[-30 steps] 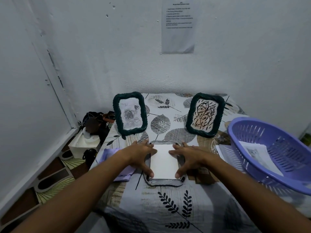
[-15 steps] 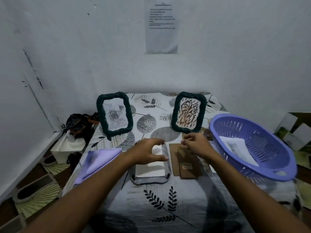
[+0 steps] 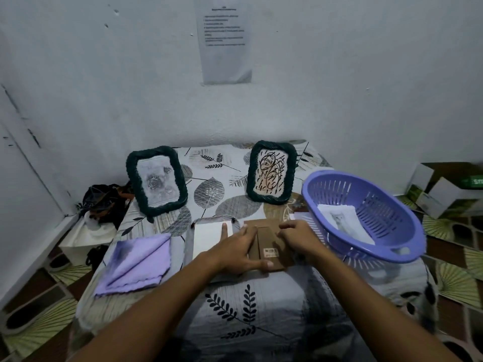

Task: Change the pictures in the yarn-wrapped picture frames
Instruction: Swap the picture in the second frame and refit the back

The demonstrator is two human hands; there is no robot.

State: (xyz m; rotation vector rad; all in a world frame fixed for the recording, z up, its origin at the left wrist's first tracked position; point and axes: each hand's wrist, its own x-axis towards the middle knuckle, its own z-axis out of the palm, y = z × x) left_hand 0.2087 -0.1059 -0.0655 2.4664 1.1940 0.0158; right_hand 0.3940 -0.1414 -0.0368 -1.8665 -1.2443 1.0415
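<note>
Two dark green yarn-wrapped picture frames stand upright toward the far edge of the table, well apart. The left dark green frame (image 3: 157,180) leans back slightly and shows a grey rose drawing; the right dark green frame (image 3: 271,171) shows a black scribble drawing on a pale peach ground. Nearer the front edge, about mid-table, a third frame (image 3: 193,226) lies face down with a white rectangular sheet (image 3: 209,239) resting in its opening. Just beside it to the right lies a brown cardboard backing board (image 3: 269,244), flat, its stand flap folded down and a small barcode sticker near its front end.
</note>
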